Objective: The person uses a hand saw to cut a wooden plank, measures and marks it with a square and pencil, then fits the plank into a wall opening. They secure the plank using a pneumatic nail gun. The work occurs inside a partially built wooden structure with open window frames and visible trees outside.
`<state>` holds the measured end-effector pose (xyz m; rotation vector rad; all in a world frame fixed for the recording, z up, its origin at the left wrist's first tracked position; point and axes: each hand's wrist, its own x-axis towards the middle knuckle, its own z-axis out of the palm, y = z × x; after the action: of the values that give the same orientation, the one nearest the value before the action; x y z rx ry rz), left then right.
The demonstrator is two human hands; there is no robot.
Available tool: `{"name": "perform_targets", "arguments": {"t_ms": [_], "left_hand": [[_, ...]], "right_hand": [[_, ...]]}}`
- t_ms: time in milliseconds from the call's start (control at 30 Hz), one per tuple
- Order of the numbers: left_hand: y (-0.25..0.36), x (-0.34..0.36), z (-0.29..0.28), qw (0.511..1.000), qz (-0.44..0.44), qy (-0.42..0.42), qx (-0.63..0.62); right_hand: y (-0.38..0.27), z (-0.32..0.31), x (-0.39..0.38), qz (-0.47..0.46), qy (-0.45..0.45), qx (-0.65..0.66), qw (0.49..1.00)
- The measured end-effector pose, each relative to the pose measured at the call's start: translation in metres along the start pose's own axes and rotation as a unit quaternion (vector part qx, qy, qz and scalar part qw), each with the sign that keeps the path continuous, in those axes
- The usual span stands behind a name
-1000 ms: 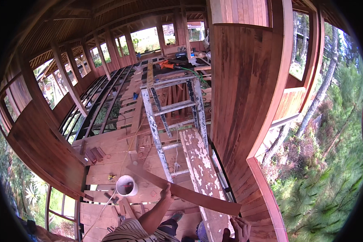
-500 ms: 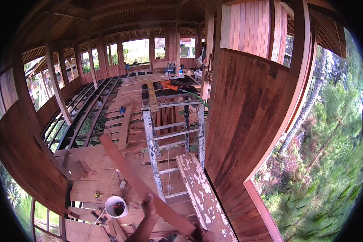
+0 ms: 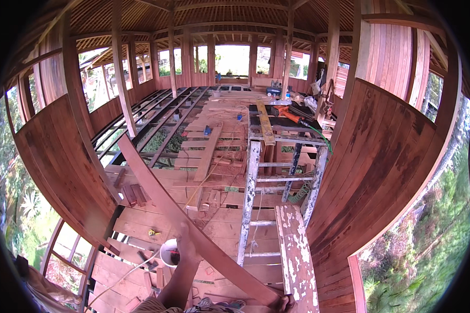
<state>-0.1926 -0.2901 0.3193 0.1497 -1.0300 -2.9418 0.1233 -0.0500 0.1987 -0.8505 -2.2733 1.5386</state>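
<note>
A long reddish-brown wooden board (image 3: 164, 195) slants across the view, its far end pointing up to the left. My left hand (image 3: 189, 245) grips its edge around the middle, thumb upward. At the board's near end, my right hand (image 3: 284, 302) is closed around it, partly cut off by the lower edge. Just left of my left forearm stands a white bucket (image 3: 165, 254) with dark things inside, partly hidden by the arm. Beside my right hand lies a paint-flecked plank (image 3: 296, 245), close to a paint-spattered trestle (image 3: 250, 203).
On the trestle top rest a yellow spirit level (image 3: 265, 125) and an orange power tool (image 3: 290, 114) with a green hose. A tape measure (image 3: 152, 232) and wood offcuts (image 3: 136, 194) lie on the floorboards. Open joists (image 3: 167, 128) show gaps at far left. Curved plank walls (image 3: 62, 167) flank both sides.
My view has swung left, so the trestle and walls appear further right. The board is still in both hands, and its far end sits higher and a little further left in the picture.
</note>
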Motion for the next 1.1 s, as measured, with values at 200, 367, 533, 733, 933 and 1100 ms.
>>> {"name": "perform_targets", "arguments": {"t_ms": [200, 367, 533, 733, 933, 1100], "left_hand": [[-0.011, -0.026, 0.007, 0.994, -0.063, -0.015, -0.085], [0.000, -0.051, 0.033, 0.991, -0.038, -0.077, -0.102], [-0.017, -0.073, 0.067, 0.984, -0.028, -0.170, -0.055], [-0.037, -0.144, 0.138, 0.965, 0.002, -0.256, 0.060], [-0.092, -0.183, 0.193, 0.903, -0.064, -0.413, 0.105], [-0.121, -0.221, 0.258, 0.868, -0.116, -0.473, 0.097]], "right_hand": [[-0.002, -0.025, -0.009, -0.007, 0.026, 0.014, 1.000], [0.009, -0.019, -0.046, 0.009, 0.030, 0.053, 0.998], [0.032, -0.008, -0.086, 0.045, 0.069, 0.098, 0.992], [0.045, -0.010, -0.123, 0.037, 0.205, 0.086, 0.974], [0.058, -0.025, -0.154, 0.039, 0.342, 0.053, 0.937], [0.060, -0.035, -0.160, -0.015, 0.452, -0.015, 0.892]]}}
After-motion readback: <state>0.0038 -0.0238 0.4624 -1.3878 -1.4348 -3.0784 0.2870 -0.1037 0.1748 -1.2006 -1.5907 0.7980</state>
